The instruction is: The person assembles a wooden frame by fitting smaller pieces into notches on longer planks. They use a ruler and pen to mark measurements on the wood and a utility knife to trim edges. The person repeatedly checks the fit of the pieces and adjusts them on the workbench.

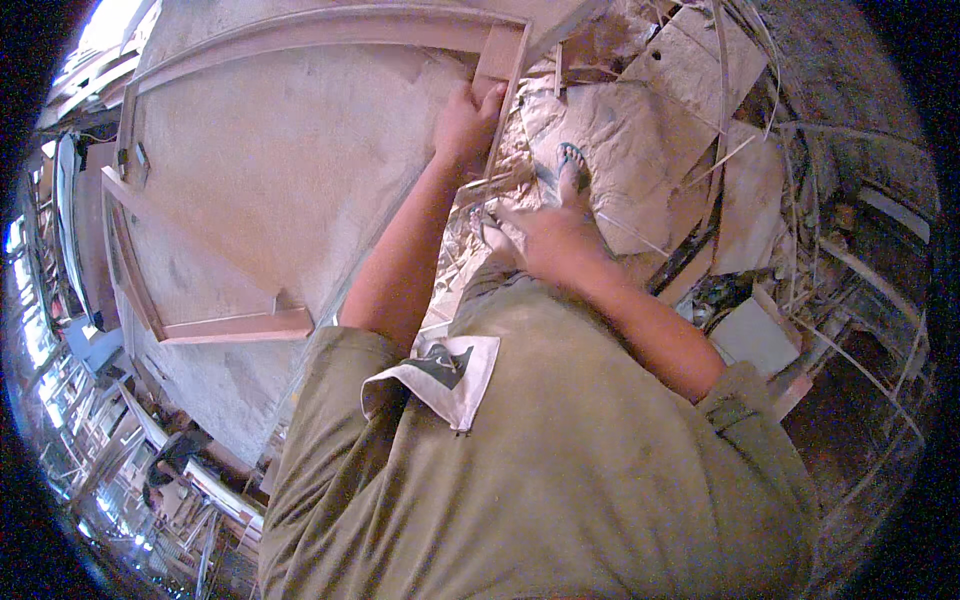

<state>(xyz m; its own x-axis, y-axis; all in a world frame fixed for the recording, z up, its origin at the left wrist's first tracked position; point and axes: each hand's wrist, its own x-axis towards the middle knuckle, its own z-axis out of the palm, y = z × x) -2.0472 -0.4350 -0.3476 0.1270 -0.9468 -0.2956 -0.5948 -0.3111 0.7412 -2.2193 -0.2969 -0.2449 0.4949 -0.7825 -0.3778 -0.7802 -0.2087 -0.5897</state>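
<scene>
A wooden frame (pixel 330 36) of narrow boards lies along the far side of a large dusty work table (pixel 270 140). My left hand (pixel 468 125) is closed on the frame's right end, near its corner, with the thumb over the top. My right hand (pixel 552 240) hangs in front of my body above my feet, apart from the frame. It is blurred, and its fingers are too unclear to tell whether they hold anything. Another piece of wooden framing (pixel 240 326), joined at angles, rests on the table's near left part.
A small dark object (pixel 140 155) lies at the table's left edge. Wood shavings (pixel 452 262) and flat boards (pixel 620 150) cover the floor around my sandalled feet (pixel 572 170). A pale box (pixel 755 335) stands at the right. Another person (pixel 175 455) is at the lower left.
</scene>
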